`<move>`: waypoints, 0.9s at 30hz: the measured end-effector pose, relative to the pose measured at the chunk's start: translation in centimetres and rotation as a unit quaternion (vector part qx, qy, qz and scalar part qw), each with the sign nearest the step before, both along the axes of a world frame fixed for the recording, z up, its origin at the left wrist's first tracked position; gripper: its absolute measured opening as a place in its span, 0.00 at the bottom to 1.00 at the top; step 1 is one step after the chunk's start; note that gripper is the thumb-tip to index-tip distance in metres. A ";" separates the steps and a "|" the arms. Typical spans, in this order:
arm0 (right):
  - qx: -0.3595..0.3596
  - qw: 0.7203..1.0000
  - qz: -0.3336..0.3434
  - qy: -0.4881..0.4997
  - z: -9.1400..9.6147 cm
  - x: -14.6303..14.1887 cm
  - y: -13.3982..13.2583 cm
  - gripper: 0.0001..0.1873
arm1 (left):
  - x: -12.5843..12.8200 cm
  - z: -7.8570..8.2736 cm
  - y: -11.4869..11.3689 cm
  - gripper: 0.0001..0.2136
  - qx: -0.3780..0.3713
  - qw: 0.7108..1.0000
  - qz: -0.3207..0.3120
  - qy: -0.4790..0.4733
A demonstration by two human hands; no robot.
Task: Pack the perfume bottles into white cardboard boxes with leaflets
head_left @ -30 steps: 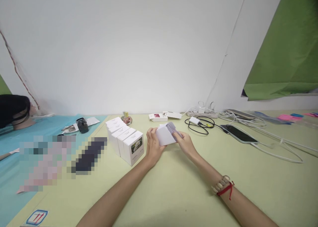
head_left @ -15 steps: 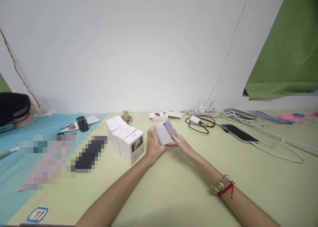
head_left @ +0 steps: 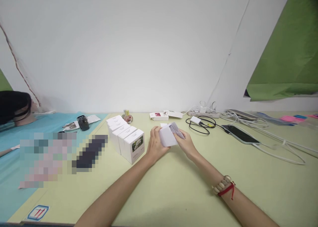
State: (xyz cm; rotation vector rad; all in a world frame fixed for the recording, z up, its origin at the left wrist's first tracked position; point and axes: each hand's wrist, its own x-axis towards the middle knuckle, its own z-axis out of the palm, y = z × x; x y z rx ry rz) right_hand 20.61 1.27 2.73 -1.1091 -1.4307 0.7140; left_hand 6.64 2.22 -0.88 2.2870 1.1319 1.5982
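Note:
Both my hands hold a small white cardboard box [head_left: 167, 136] just above the pale green table [head_left: 174, 187], near its middle. My left hand [head_left: 154, 146] grips the box's left side with fingers wrapped round it. My right hand [head_left: 186, 144] pinches the right side, where a greyish flap [head_left: 177, 129] stands open. A row of several closed white boxes [head_left: 126, 139], the front one printed with a flower, stands just left of my left hand.
A flat box with a pink print [head_left: 159, 116] and a small glass bottle [head_left: 127, 116] lie behind. Cables, a charger [head_left: 195, 120], a power strip and a phone [head_left: 240, 134] fill the right. A dark jar [head_left: 82, 123] sits on the blue cloth at left, beside another person's head [head_left: 13, 107].
The box has been turned slightly and lowered in my hands, and my right hand has come up from under it onto the flap side. The row of boxes has stayed put.

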 end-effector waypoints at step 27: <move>-0.004 0.995 -0.096 0.032 0.0 0.0 -0.2 0.20 | -0.4 -0.1 -0.5 0.39 0.027 0.995 0.013 0.093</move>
